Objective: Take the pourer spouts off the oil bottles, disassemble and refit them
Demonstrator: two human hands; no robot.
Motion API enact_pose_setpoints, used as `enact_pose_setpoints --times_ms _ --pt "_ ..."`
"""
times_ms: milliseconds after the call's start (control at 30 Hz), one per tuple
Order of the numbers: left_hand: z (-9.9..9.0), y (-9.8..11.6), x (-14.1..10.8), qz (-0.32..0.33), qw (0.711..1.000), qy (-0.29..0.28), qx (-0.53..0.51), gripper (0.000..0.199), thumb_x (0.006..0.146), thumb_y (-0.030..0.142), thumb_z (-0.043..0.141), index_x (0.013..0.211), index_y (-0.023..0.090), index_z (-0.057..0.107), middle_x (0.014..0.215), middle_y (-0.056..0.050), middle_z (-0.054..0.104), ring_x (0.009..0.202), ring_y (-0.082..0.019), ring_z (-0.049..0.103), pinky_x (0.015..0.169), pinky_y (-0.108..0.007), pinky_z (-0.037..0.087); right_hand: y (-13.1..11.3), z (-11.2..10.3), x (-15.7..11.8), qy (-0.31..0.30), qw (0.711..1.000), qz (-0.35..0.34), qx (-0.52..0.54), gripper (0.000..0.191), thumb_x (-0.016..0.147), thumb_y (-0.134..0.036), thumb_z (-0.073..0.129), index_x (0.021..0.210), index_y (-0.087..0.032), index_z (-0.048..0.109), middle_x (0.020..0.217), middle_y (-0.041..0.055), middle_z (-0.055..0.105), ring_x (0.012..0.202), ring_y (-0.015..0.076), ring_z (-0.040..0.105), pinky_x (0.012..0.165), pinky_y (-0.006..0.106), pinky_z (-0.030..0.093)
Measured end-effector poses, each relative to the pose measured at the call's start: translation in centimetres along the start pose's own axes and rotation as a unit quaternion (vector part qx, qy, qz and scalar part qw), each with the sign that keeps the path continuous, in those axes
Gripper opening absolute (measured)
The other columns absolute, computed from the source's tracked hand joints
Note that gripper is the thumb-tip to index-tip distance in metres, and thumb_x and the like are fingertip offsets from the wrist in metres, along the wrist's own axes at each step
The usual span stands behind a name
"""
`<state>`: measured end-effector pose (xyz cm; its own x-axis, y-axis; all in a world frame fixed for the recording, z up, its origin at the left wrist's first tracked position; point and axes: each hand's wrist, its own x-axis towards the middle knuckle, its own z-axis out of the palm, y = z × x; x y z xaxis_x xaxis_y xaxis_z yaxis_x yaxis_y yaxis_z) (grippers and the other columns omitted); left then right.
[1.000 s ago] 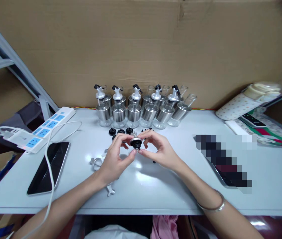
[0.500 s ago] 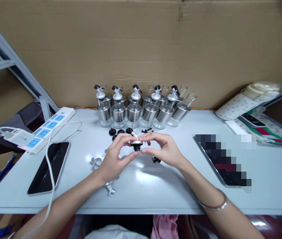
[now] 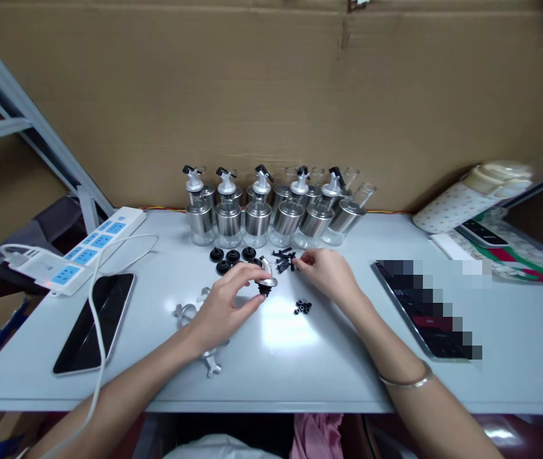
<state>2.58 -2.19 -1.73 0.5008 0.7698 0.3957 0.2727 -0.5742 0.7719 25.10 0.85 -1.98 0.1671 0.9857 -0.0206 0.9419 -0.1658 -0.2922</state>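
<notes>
My left hand (image 3: 226, 306) is closed on a bottle pourer (image 3: 266, 282), a silver spout with a ribbed black stopper below, held upright above the table. My right hand (image 3: 326, 274) reaches to a small pile of black plastic levers (image 3: 281, 260), its fingertips pinched at a lever on the pile's right side. Round black ribbed stoppers (image 3: 223, 266) lie just beyond my left hand. Several tiny black rings (image 3: 302, 307) sit nearer me, below my right hand. Silver spout parts (image 3: 212, 363) lie beside my left wrist, partly hidden by the arm.
Glass-and-steel bottles (image 3: 258, 220) stand along the cardboard wall, several with pourers fitted. On the left are a power strip (image 3: 130, 220), a white cable (image 3: 93, 306) and a phone (image 3: 96, 325). A partly pixelated phone (image 3: 398, 299) and a dotted flask (image 3: 457, 197) are on the right.
My right hand has left the pourer and moved right and slightly away from me to the black levers. The left hand keeps the pourer, now a little lower.
</notes>
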Motion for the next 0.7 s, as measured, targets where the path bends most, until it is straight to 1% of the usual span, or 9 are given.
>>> enact_pose_setpoints --times_ms 100,200,300,367,433,467,533,600,700 --pt "0.0 0.1 0.0 0.004 1.0 -0.014 -0.002 0.027 0.087 0.011 0.057 0.111 0.022 0.059 0.112 -0.006 0.061 0.107 -0.017 0.058 0.088 -0.03 0.05 -0.8 0.4 -0.5 -0.016 0.998 0.01 -0.055 0.023 0.083 -0.034 0.055 0.079 -0.019 0.071 0.083 0.0125 0.073 0.079 0.0271 0.066 0.059 0.03 0.036" --pt "-0.1 0.1 0.0 0.001 1.0 -0.021 -0.001 0.026 0.088 0.013 0.057 0.112 0.023 0.059 0.112 -0.006 0.061 0.107 -0.017 0.058 0.089 -0.032 0.05 -0.8 0.6 -0.5 -0.026 0.997 0.007 -0.073 0.021 0.082 -0.031 0.054 0.078 -0.019 0.07 0.083 0.013 0.073 0.078 0.0278 0.067 0.058 0.03 0.037" --pt "-0.1 0.1 0.0 0.005 1.0 -0.027 0.016 0.026 0.088 0.015 0.058 0.112 0.023 0.06 0.112 -0.006 0.06 0.108 -0.019 0.058 0.094 -0.037 0.049 -0.5 0.4 -0.3 -0.002 0.998 0.005 -0.058 0.017 0.08 -0.026 0.053 0.074 -0.019 0.067 0.079 0.012 0.072 0.074 0.027 0.066 0.058 0.03 0.037" --pt "-0.1 0.1 0.0 0.01 0.999 -0.032 0.032 0.026 0.088 0.016 0.059 0.112 0.024 0.06 0.114 -0.007 0.057 0.112 -0.021 0.056 0.097 -0.039 0.048 -0.3 0.0 -0.3 0.041 0.999 -0.018 -0.004 0.013 0.079 -0.024 0.052 0.073 -0.018 0.063 0.075 0.0098 0.071 0.069 0.024 0.065 0.058 0.03 0.039" --pt "-0.1 -0.1 -0.1 0.012 0.998 -0.038 0.052 0.026 0.088 0.017 0.059 0.112 0.024 0.061 0.122 -0.009 0.052 0.12 -0.024 0.051 0.099 -0.041 0.046 -0.4 -0.3 -0.4 0.074 0.989 -0.075 0.103 0.009 0.079 -0.023 0.053 0.072 -0.018 0.058 0.071 0.0064 0.068 0.064 0.0194 0.062 0.06 0.028 0.042" --pt "-0.1 -0.2 -0.1 0.011 0.997 -0.04 0.063 0.026 0.088 0.018 0.06 0.112 0.025 0.061 0.128 -0.01 0.048 0.125 -0.025 0.048 0.101 -0.043 0.046 -0.5 -0.4 -0.6 0.079 0.977 -0.111 0.165 0.009 0.079 -0.023 0.053 0.071 -0.019 0.055 0.068 0.0046 0.067 0.062 0.0171 0.06 0.06 0.027 0.043" --pt "0.0 -0.4 -0.1 0.01 0.996 -0.043 0.082 0.026 0.088 0.019 0.059 0.113 0.026 0.061 0.138 -0.011 0.04 0.132 -0.028 0.041 0.103 -0.046 0.044 -1.0 -0.6 -1.1 0.069 0.945 -0.173 0.269 0.012 0.079 -0.025 0.054 0.069 -0.02 0.05 0.063 0.001 0.063 0.056 0.0133 0.056 0.057 0.024 0.044" --pt "0.1 -0.6 -0.1 0.013 0.994 -0.045 0.094 0.026 0.088 0.019 0.059 0.112 0.026 0.061 0.143 -0.01 0.034 0.134 -0.03 0.038 0.103 -0.049 0.044 -1.4 -0.8 -1.6 0.063 0.923 -0.213 0.315 0.014 0.079 -0.025 0.054 0.068 -0.02 0.048 0.057 -0.002 0.057 0.05 0.0105 0.051 0.052 0.022 0.042" --pt "0.1 -0.7 -0.1 0.027 0.995 -0.037 0.093 0.025 0.089 0.017 0.057 0.112 0.025 0.06 0.146 -0.012 0.033 0.131 -0.029 0.043 0.102 -0.049 0.046 -1.9 -0.9 -2.2 0.07 0.91 -0.246 0.327 0.014 0.08 -0.024 0.055 0.068 -0.019 0.05 0.056 -0.0029 0.055 0.048 0.0086 0.047 0.049 0.021 0.039"
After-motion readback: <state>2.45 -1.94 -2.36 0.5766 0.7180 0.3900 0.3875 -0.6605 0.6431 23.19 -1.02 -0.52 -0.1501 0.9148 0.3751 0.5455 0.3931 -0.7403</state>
